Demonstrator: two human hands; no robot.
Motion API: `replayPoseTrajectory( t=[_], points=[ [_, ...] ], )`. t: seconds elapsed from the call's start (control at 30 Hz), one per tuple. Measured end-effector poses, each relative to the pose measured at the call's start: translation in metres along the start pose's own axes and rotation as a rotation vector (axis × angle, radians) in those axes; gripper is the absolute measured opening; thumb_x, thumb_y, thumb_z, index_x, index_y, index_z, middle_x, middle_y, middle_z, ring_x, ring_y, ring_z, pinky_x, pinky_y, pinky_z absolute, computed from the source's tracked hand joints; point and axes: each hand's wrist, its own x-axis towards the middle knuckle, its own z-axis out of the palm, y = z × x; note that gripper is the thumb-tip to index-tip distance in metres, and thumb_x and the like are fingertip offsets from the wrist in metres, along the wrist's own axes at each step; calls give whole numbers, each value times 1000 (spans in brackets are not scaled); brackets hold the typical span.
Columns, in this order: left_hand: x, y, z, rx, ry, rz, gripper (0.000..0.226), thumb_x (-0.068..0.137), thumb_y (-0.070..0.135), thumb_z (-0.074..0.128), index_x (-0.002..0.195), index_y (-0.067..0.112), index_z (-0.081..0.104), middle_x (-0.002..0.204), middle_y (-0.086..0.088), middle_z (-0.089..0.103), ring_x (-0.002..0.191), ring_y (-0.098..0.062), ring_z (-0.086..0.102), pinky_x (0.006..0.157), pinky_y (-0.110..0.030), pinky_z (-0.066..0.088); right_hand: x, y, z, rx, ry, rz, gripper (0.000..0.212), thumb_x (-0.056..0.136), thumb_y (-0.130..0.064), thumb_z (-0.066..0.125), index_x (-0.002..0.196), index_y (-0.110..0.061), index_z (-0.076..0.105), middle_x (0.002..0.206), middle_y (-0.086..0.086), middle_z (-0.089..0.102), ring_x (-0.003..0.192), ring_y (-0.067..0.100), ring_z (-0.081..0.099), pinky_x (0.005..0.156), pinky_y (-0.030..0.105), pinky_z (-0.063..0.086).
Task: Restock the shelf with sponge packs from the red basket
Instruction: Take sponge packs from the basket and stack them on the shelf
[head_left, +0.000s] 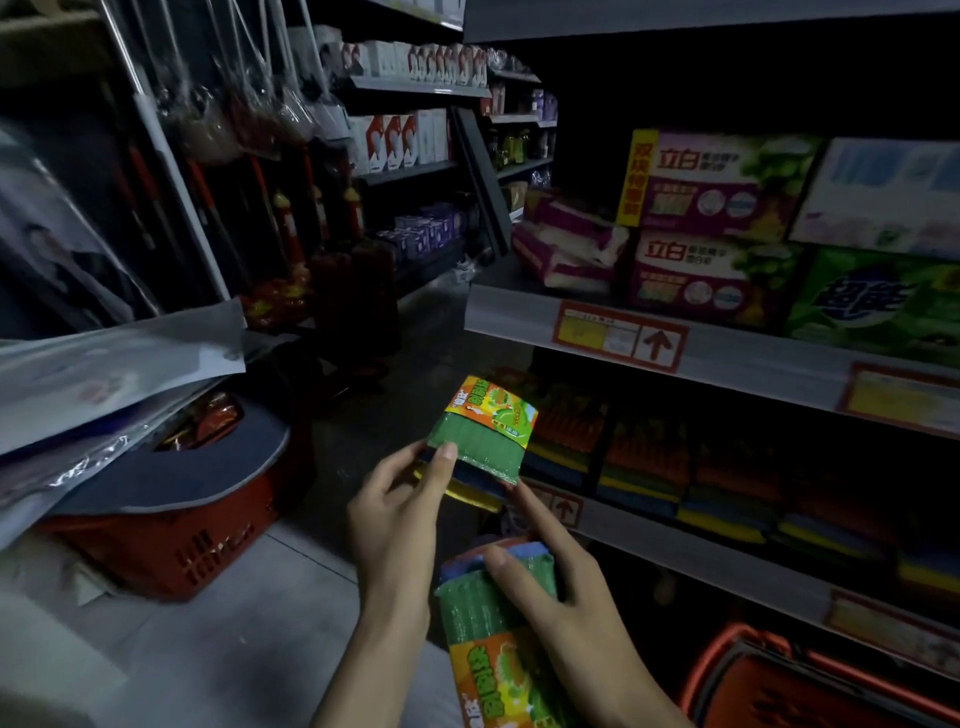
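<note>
Flanking a dim shop aisle, metal shelves are seen; one sponge pack is gripped by the left hand, another by the right hand.

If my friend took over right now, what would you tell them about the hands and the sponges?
Left hand: grip on one sponge pack, held up near the left end of the sponge shelf.
Right hand: grip on a second pack, lower and closer.
Red basket: on the floor to the left, contents hidden.
Done: rows of packs already sit on the shelf.
Left: place both held packs, then check the basket.
</note>
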Motion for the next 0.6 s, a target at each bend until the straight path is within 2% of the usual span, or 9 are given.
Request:
replayPoseTrajectory(
  t=[0.03, 0.07, 0.17, 0.23, 0.33, 0.43, 0.47, 0.53, 0.6],
  points=[
    [0, 2, -2, 7, 12, 7, 25, 83, 36, 81, 105, 28, 74, 90, 15, 79, 88, 3, 72, 80, -27, 56, -2, 1, 3, -6, 0, -4, 69, 90, -50, 71, 150, -52, 37, 132, -42, 56, 128, -22, 43, 119, 28, 36],
    [1, 3, -5, 9, 19, 16, 22, 83, 35, 82, 102, 27, 74, 88, 15, 79, 86, 3, 72, 77, -26, 55, -4, 1, 5, -15, 0, -14, 70, 88, -52, 72, 149, -54, 38, 134, -42, 55, 129, -21, 43, 117, 26, 37],
    [0, 7, -12, -17, 4, 35, 17, 85, 28, 80, 100, 26, 72, 83, 20, 77, 81, 6, 72, 74, -24, 53, -9, 0, 11, -24, -9, -19, 69, 89, -43, 74, 146, -56, 37, 116, -56, 52, 112, -29, 50, 92, 1, 41],
    [0, 10, -15, -39, -3, 37, 18, 87, 28, 78, 103, 26, 71, 83, 22, 76, 81, 7, 71, 77, -26, 53, -8, -6, 13, -56, -27, -24, 69, 90, -38, 74, 143, -58, 34, 109, -60, 51, 106, -30, 51, 90, 0, 41],
    [6, 13, -14, -76, 8, 40, 20, 89, 26, 76, 107, 22, 71, 86, 23, 77, 84, 8, 71, 84, -27, 54, 3, -12, 14, -104, -40, -48, 73, 92, -40, 72, 148, -56, 29, 107, -60, 51, 108, -33, 47, 97, 7, 40],
    [15, 11, -8, -101, 27, 21, 13, 89, 25, 75, 102, 25, 70, 89, 14, 78, 88, 7, 71, 89, -29, 56, 20, -13, 13, -63, -33, -57, 73, 95, -33, 69, 152, -50, 27, 103, -44, 66, 102, -26, 56, 87, 2, 41],
    [19, 10, -5, -107, 25, 16, 12, 91, 25, 74, 102, 26, 70, 94, 13, 77, 91, 4, 72, 90, -29, 56, 25, -14, 13, -41, -28, -56, 72, 96, -33, 69, 152, -51, 27, 106, -44, 66, 103, -25, 57, 85, 0, 41],
    [25, 6, 0, -105, 2, 13, 13, 95, 25, 68, 108, 26, 69, 105, 13, 74, 101, -5, 71, 89, -29, 55, 35, -14, 12, -14, -9, -72, 72, 93, -44, 69, 149, -58, 26, 119, -57, 49, 114, -32, 44, 95, 3, 40],
    [31, 1, 4, -94, -33, 9, 21, 100, 20, 62, 119, 24, 68, 112, 14, 71, 108, -8, 67, 90, -28, 53, 44, -14, 11, 16, 8, -75, 75, 86, -60, 70, 147, -66, 27, 135, -59, 35, 128, -31, 32, 114, 18, 34]
  ],
)
